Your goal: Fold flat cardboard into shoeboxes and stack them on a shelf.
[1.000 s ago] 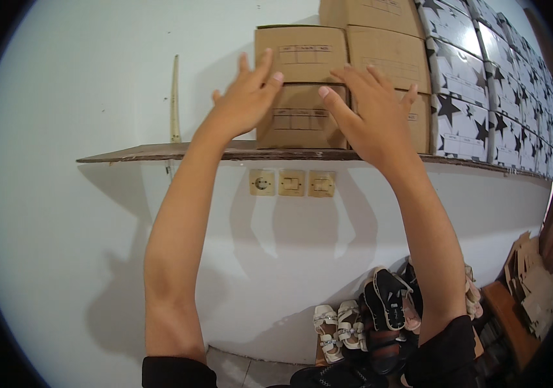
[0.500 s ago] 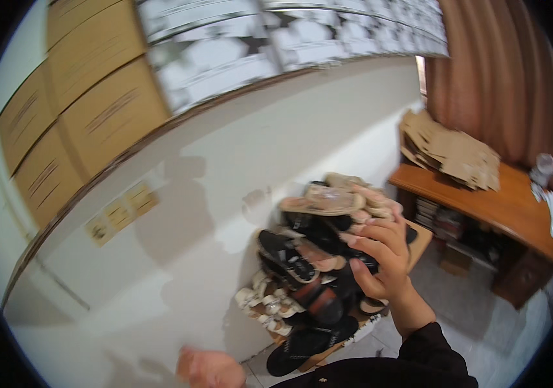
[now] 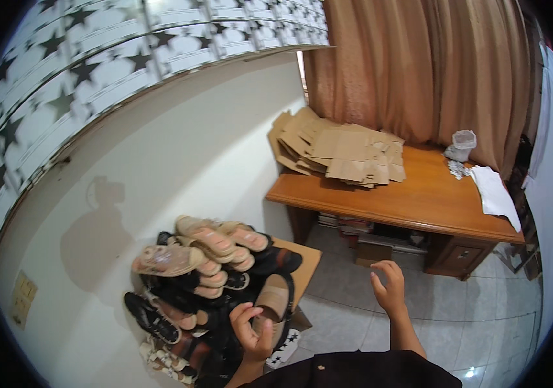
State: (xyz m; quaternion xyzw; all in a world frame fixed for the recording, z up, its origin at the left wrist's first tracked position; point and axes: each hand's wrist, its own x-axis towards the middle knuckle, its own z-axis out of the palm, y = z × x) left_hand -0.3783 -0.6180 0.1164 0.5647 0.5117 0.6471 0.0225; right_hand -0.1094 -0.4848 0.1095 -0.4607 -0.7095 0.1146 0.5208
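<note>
My left hand (image 3: 252, 333) is in front of a heap of sandals, its fingers bent and apart, gripping nothing that I can see. Just behind it lies a slide sandal with wide beige straps (image 3: 276, 296), partly covered by the fingers. My right hand (image 3: 390, 288) hovers over the floor to the right of the heap, thumb and fingers apart and holding nothing. Among the heaped footwear are beige sandals (image 3: 208, 240), a black strappy sandal (image 3: 153, 318) and white sandals (image 3: 163, 362) at the lower left.
A wooden desk (image 3: 380, 210) by the curtain (image 3: 412, 77) bears flattened cardboard (image 3: 347, 152), a plastic bag (image 3: 463, 143) and white sheets (image 3: 493, 194). The heap rests on a wooden surface (image 3: 305, 262) against the wall. Star-printed boxes (image 3: 108, 71) line an overhead shelf.
The view has swung right, bringing more of the desk into sight. My right hand has left the sandal heap for the space over the floor; my left hand has come to the heap.
</note>
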